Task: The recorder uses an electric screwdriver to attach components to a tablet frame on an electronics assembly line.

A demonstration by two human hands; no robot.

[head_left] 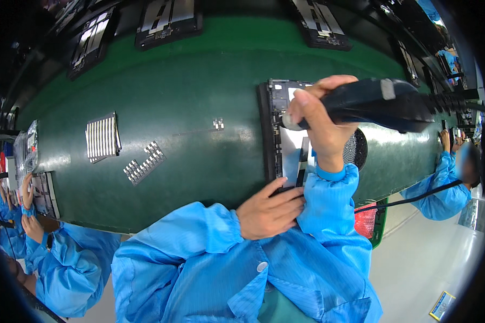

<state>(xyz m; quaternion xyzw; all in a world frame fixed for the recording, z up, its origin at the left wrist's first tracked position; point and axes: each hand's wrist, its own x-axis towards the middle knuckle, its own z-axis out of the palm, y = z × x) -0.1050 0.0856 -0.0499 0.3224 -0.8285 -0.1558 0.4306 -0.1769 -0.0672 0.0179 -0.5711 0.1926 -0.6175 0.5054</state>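
Note:
An opened tablet (292, 141), with its dark frame and silver inner parts showing, lies on the green bench right of the middle. My right hand (323, 116) is closed around the front end of a black electric screwdriver (380, 103). The tool's pale nose points at the tablet's left inner edge; whether its tip touches a screw cannot be made out. Fingers stretched out, my left hand (272, 210) rests on the tablet's near edge. Partly behind my right wrist is a round black dish (363, 141) of small shiny pieces.
Striped sheets (102, 138) and a smaller sheet of silver-marked pieces (144, 162) lie to the left. A small flat part (217, 124) sits nearer the middle. More opened tablets (168, 24) line the far side. Co-workers sit at both sides; a red-filled green crate (380, 223) stands below the bench.

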